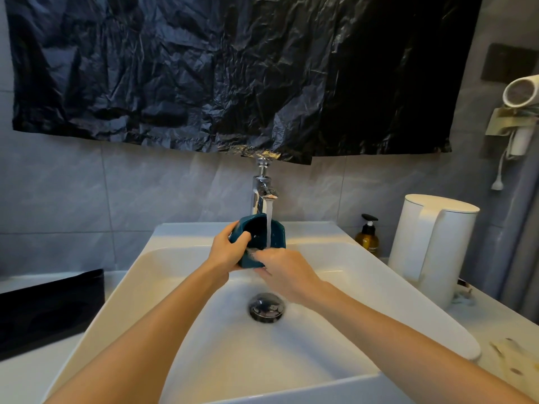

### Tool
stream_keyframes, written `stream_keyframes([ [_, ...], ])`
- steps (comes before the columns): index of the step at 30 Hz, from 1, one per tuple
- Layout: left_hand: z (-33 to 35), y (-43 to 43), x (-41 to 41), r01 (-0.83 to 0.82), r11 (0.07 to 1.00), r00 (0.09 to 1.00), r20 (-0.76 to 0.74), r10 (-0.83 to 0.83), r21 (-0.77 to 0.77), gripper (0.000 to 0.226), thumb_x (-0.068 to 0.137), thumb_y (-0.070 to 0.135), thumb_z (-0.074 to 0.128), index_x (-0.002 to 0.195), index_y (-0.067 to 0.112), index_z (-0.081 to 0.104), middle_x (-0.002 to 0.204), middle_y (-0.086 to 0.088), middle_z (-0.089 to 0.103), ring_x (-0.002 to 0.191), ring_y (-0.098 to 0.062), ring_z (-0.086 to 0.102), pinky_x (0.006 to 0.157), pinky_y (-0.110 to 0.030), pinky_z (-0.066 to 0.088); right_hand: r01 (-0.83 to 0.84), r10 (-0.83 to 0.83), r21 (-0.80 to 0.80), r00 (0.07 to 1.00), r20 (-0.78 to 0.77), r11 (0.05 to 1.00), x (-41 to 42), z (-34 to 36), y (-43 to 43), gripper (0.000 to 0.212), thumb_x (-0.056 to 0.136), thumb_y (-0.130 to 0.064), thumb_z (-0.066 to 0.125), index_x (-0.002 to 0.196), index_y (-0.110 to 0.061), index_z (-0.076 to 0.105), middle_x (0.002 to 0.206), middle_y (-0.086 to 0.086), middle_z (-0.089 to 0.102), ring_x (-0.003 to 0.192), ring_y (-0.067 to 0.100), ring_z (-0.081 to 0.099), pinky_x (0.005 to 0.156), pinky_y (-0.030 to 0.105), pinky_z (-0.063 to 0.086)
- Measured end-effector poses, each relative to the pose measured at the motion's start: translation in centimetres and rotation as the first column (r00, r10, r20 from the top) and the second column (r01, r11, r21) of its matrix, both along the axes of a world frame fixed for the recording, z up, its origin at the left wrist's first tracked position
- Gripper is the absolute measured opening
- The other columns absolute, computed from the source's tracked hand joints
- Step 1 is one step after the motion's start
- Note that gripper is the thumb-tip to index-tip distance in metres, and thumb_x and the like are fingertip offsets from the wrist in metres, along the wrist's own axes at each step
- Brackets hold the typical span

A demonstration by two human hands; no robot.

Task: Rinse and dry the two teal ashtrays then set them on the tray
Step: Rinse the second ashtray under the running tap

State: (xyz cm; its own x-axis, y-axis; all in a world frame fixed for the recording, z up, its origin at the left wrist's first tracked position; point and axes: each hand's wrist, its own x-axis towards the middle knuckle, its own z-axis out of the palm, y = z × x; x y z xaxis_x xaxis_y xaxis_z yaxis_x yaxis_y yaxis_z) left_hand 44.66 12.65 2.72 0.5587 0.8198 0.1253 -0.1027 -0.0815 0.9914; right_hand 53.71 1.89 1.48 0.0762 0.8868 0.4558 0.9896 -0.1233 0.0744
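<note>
Head view: your left hand (226,252) grips the teal ashtray (256,231) by its left side, fingers (243,239) curled over the rim. You hold it tilted, hollow toward you, over the white sink (233,360), right under the chrome faucet (262,191). The water stream (269,225) falls into the hollow. Your right hand (287,272) meets the ashtray's lower right edge; its fingers are blurred in the running water, so you cannot tell whether they grip or only touch. Below your hands sits the drain (267,309). On the counter (510,345) to the right stand a white jug (431,246) and an amber pump bottle (368,236). A black plastic sheet (233,68) hangs on the wall behind the faucet.
</note>
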Motion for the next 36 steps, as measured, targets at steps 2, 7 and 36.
stream_keyframes([
  [2,-0.1,0.0,-0.1,-0.001,1.0,1.0,-0.025,0.001,0.021,0.037,0.097,0.011,0.047,0.132,0.021,0.049,0.116,-0.008,0.054,0.101,-0.024,0.056,0.062,-0.034,0.056,-0.071,0.068,-0.025,0.992,-0.103,0.997,-0.3,0.1,-0.3,0.013,0.091,-0.015,0.055,0.099,-0.012,0.065,0.096,0.007,0.069,0.09,0.027,0.062,0.076,0.034,0.049],
  [7,0.2,0.0,-0.2,-0.015,1.0,0.999,-0.03,0.015,0.008,0.039,0.097,0.012,0.048,0.134,0.021,0.048,0.123,-0.01,0.053,0.111,-0.029,0.053,0.076,-0.043,0.058,0.028,-0.026,0.0,0.939,0.344,1.0,1.1,0.0,-0.1,0.016,0.083,-0.019,0.063,0.098,-0.015,0.068,0.088,0.001,0.072,0.096,0.018,0.064,0.11,0.035,0.032],
  [36,0.4,-1.3,-0.2,0.021,0.998,0.999,0.033,-0.019,-0.064,0.037,0.091,0.009,0.052,0.123,0.027,0.051,0.113,-0.008,0.058,0.101,-0.026,0.057,0.068,-0.04,0.059,-0.217,0.188,0.187,0.969,0.16,0.958,0.3,0.3,0.0,0.016,0.084,-0.024,0.064,0.08,-0.009,0.065,0.072,0.005,0.066,0.065,0.025,0.064,0.053,0.032,0.048],
])
